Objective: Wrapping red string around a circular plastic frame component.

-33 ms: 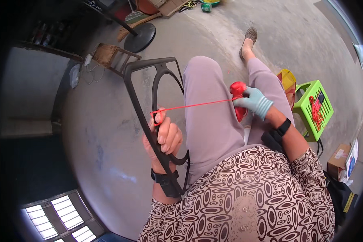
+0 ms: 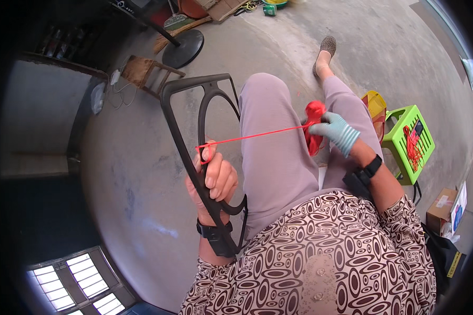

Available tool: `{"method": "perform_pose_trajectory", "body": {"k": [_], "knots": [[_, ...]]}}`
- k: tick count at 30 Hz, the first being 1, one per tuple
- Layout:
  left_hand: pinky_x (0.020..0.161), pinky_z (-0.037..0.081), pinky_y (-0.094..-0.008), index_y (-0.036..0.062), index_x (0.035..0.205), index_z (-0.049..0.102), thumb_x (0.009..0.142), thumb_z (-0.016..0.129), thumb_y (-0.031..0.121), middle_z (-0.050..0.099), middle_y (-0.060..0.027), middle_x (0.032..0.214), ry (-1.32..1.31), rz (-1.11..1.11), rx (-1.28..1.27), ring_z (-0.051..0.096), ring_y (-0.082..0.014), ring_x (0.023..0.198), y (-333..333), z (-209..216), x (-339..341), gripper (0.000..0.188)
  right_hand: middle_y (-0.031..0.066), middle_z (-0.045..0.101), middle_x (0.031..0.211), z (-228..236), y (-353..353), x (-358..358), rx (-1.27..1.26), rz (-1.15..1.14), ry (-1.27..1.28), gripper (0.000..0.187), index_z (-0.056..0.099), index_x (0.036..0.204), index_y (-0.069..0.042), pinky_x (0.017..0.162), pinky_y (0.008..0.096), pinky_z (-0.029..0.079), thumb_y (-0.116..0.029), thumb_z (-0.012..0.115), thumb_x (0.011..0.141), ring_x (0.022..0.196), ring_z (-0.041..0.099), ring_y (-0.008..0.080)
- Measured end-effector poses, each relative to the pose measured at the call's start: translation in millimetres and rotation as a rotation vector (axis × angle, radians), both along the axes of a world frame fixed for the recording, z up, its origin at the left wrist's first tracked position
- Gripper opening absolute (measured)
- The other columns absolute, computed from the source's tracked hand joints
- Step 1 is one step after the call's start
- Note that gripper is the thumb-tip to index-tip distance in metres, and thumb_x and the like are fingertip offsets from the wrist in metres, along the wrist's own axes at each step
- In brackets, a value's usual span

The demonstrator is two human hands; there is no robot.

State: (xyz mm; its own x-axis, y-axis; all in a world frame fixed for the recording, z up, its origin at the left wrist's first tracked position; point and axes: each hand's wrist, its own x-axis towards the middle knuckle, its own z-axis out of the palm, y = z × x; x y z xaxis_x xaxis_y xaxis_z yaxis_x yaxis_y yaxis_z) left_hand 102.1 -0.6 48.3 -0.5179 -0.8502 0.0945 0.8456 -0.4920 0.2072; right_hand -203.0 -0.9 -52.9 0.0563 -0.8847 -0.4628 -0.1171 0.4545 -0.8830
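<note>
I sit with a black metal frame (image 2: 181,89) leaning against my left thigh. My left hand (image 2: 215,178), bare and with a watch on the wrist, grips the frame's inner bar, the thumb pressing a loop of red cord (image 2: 257,135) against it. The cord runs taut to the right to a red bundle of cord (image 2: 314,113). That bundle is held over my right knee by my right hand (image 2: 339,131), which wears a light blue glove.
A green plastic stool (image 2: 410,139) with red cord on it stands to my right, a yellow object (image 2: 376,102) beside it. A cardboard box (image 2: 441,207) lies lower right. A round black stand base (image 2: 183,48) and a small wooden stool (image 2: 142,71) sit ahead on the concrete floor.
</note>
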Motion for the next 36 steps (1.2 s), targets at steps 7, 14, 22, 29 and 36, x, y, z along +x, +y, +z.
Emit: {"method": "perform_pose_trajectory", "body": {"k": [7, 14, 22, 29, 36], "knots": [[0.037, 0.044, -0.0276, 0.0000, 0.095, 0.045, 0.098, 0.041, 0.014, 0.054, -0.0109, 0.062, 0.138, -0.013, -0.096, 0.052, -0.0197, 0.045, -7, 2, 9, 0.015, 0.0160, 0.066, 0.096, 61, 39, 6, -0.013, -0.186, -1.044, 0.044, 0.050, 0.117, 0.000, 0.083, 0.0407, 0.055, -0.032, 0.065, 0.090, 0.093, 0.067, 0.0289], [0.031, 0.042, -0.0283, 0.0009, 0.082, 0.046, 0.092, 0.048, 0.012, 0.057, -0.0163, 0.056, 0.418, -0.010, -0.253, 0.054, -0.0219, 0.041, 14, 21, 31, 0.015, 0.0095, 0.064, 0.104, 109, 57, 21, -0.003, 0.177, -0.815, 0.046, 0.059, 0.111, 0.000, 0.093, 0.0372, 0.051, -0.020, 0.079, 0.074, 0.101, 0.063, 0.0207], [0.031, 0.041, -0.0280, 0.0005, 0.081, 0.047, 0.090, 0.051, 0.009, 0.057, -0.0158, 0.054, 0.472, -0.059, -0.321, 0.053, -0.0218, 0.038, 27, 28, 35, 0.013, 0.0110, 0.066, 0.105, 110, 57, 27, 0.007, 0.264, -0.809, 0.054, 0.059, 0.113, 0.002, 0.090, 0.0365, 0.052, -0.025, 0.081, 0.073, 0.096, 0.065, 0.0212], [0.032, 0.042, -0.0282, 0.0015, 0.080, 0.047, 0.090, 0.051, 0.008, 0.057, -0.0150, 0.054, 0.428, -0.105, -0.336, 0.054, -0.0219, 0.039, 28, 25, 32, 0.013, 0.0098, 0.063, 0.101, 118, 60, 32, 0.054, 0.136, -0.925, 0.046, 0.058, 0.110, 0.001, 0.087, 0.0364, 0.053, -0.021, 0.077, 0.074, 0.094, 0.065, 0.0224], [0.036, 0.045, -0.0279, 0.0016, 0.084, 0.047, 0.089, 0.052, 0.007, 0.059, -0.0139, 0.057, 0.242, -0.108, -0.395, 0.056, -0.0216, 0.042, 24, 15, 25, 0.009, 0.0038, 0.056, 0.080, 121, 50, 42, -0.009, 0.045, -0.900, 0.023, 0.052, 0.087, -0.006, 0.075, 0.0353, 0.052, -0.012, 0.072, 0.079, 0.078, 0.062, 0.0192]]}}
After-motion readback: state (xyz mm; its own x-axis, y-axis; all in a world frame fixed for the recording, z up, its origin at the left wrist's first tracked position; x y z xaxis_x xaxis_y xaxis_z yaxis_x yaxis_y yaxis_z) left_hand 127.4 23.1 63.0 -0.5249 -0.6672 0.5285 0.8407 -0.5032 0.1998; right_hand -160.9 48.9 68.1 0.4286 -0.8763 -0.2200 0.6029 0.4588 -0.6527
